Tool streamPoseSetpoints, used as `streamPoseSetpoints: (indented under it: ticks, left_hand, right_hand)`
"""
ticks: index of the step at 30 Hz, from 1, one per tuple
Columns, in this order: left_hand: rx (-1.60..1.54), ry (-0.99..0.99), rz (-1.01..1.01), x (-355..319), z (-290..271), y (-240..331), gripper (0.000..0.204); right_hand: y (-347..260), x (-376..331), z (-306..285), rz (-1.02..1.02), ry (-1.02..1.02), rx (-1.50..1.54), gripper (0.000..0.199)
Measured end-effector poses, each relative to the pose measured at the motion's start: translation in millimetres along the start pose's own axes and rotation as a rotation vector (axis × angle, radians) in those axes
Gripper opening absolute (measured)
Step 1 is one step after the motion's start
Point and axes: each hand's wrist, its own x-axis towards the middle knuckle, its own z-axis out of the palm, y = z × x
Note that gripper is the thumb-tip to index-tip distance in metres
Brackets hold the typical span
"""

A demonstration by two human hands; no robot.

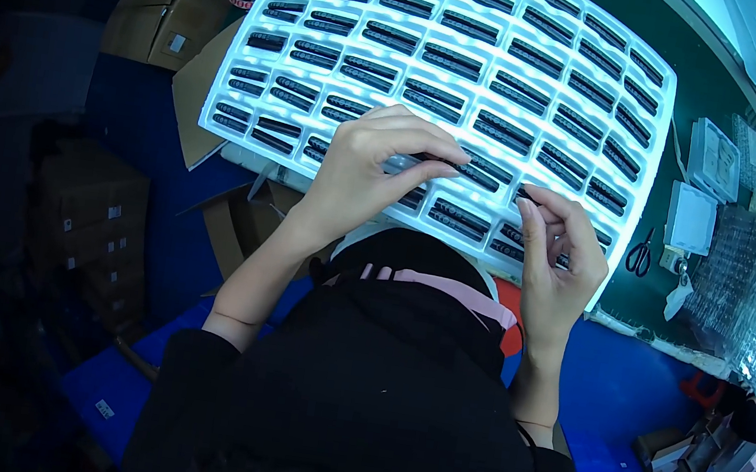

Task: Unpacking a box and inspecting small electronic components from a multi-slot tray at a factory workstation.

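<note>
Black strip (441, 162) lay pinched in the left hand (370, 172), fingers narrowed over the white tray (225, 89), apparently to seat it. Right hand (561, 252) fingertips pressed another strip (530, 198), steadying the tray's near edge.

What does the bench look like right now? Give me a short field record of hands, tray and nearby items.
left hand: fingers pinching a black strip part at the tray's near edge
right hand: fingertips on a black part at the tray's near right corner
tray: white, lit, many pockets with black strip parts
scissors: on green bench, right of tray
cardboard boxes: left of tray
</note>
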Motion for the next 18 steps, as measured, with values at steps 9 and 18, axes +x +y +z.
streamPoseSetpoints:
  ticks: [9, 18]
  left_hand:
    - [0.09, -0.011, 0.004, 4, 2, 3, 0.02]
    - [0.115, -0.087, 0.091, -13, 0, 8, 0.014]
  right_hand:
    - [5, -22, 0, -0.176, -0.096, -0.135, 0.013]
    - [-1, -31, 4, -0.238, -0.154, -0.258, 0.015]
